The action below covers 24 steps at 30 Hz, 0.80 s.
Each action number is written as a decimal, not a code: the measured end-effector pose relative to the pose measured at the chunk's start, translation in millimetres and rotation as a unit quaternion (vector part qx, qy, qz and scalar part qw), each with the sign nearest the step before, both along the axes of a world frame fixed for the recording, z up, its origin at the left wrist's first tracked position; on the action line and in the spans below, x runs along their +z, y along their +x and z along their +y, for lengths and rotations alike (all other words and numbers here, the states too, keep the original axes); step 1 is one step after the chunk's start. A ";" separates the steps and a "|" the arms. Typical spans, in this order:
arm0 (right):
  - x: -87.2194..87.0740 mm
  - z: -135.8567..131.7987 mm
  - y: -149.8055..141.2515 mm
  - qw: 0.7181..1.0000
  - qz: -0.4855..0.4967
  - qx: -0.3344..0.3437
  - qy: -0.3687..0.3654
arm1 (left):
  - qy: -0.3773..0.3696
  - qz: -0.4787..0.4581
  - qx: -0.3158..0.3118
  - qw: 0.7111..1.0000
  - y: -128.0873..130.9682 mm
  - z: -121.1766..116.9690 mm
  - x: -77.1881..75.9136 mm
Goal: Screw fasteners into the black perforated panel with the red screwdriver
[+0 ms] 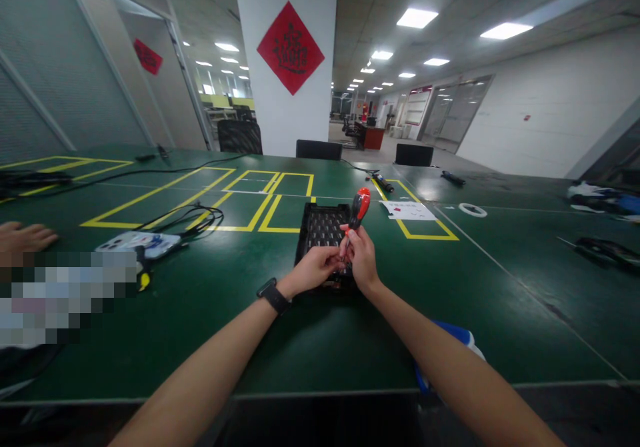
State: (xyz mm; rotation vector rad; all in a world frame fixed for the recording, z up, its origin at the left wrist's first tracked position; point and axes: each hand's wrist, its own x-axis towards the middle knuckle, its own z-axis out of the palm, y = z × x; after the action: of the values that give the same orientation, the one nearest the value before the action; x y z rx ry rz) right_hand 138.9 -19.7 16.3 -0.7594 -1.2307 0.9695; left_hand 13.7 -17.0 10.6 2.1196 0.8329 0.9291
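Note:
My right hand (363, 257) is closed around a screwdriver with a red and black handle (359, 208), held upright and tilted a little right, over the near end of a black tray (323, 224) full of small slots. My left hand (314, 268), with a black watch (273, 295) on the wrist, is pinched at the screwdriver's lower end; whatever sits between its fingertips is too small to make out. Both hands hover just above the tray's near edge on the green table (250, 327).
Another person's hand (24, 236) rests at the far left. A phone-like device (139, 243) and black cables (193, 217) lie left of the tray. A white paper (409, 210), a tape roll (473, 210) and tools lie to the right. Yellow tape marks boxes on the table.

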 end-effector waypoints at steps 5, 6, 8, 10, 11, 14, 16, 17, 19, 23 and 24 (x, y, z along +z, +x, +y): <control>0.5 -0.9 -0.6 1.000 0.004 -0.011 0.012 | -0.008 -0.010 0.018 1.000 -0.1 0.2 0.9; 0.6 -1.1 -0.7 1.000 0.003 -0.010 0.013 | -0.011 -0.014 0.022 1.000 -0.2 0.5 0.5; 0.8 -1.4 -0.8 1.000 0.001 -0.009 0.016 | -0.015 -0.018 0.024 0.999 -0.4 1.3 -0.7; 0.8 -1.5 -0.7 1.000 0.000 -0.009 0.018 | -0.013 -0.018 0.021 1.000 -0.6 2.0 -1.9; 0.7 -1.3 -0.6 1.000 0.000 -0.009 0.018 | -0.009 -0.018 0.017 1.000 -0.8 2.3 -2.4; 0.0 -0.1 -0.2 1.000 0.000 -0.003 0.009 | 0.002 -0.012 -0.001 1.000 -1.6 2.6 -2.5; -0.5 0.9 -0.1 1.000 0.000 0.000 0.000 | 0.005 -0.004 -0.015 1.000 -2.1 2.6 -1.9; -0.7 1.2 -0.1 1.000 0.002 -0.001 -0.003 | 0.006 0.000 -0.018 1.000 -2.2 2.6 -1.5; -0.7 1.4 -0.3 1.000 0.007 -0.006 -0.003 | 0.013 0.005 -0.015 1.000 -2.0 2.7 -1.1; 0.4 0.1 -0.8 1.000 0.018 -0.015 0.010 | 0.017 0.005 0.009 1.000 -0.9 3.1 -2.1; 0.7 -0.3 -0.9 1.000 0.017 -0.013 0.011 | 0.013 0.003 0.012 1.000 -0.7 3.2 -2.6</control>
State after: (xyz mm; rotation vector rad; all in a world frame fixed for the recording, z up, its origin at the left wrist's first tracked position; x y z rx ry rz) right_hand 138.1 -20.0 16.9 -0.7378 -1.1979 0.9418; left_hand 13.0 -13.8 8.0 2.1395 0.8556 0.9509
